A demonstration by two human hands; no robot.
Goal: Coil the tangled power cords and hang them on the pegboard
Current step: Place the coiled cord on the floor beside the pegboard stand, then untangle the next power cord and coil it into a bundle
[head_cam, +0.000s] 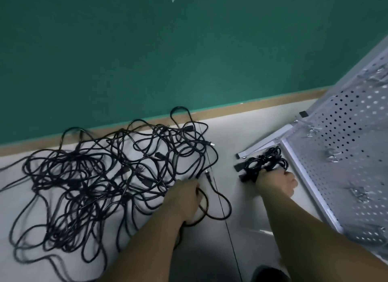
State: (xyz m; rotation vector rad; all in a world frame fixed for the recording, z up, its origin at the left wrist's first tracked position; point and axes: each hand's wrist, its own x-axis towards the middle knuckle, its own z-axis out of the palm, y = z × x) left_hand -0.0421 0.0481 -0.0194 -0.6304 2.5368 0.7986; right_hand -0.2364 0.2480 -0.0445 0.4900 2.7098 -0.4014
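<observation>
Tangled cords point(100, 176) sprawl on the floor point(241, 134), left side. Left hand point(182, 199) curls round one strand at the tangle's right edge; fingertips hidden. Right hand point(277, 183) grips the coiled bundle point(264, 162) beside the pegboard point(346, 145) foot — fingers buried in cord. Pegboard cut off at right; hooks point(333, 155) blurred.

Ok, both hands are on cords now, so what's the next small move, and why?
Probably lift the coiled bundle with the right hand onto a hook of the pegboard. It looks wound already, lies right beside the board, and the hooks in view seem bare. The left hand only grips a loose cord at the tangle edge; that can wait.
</observation>
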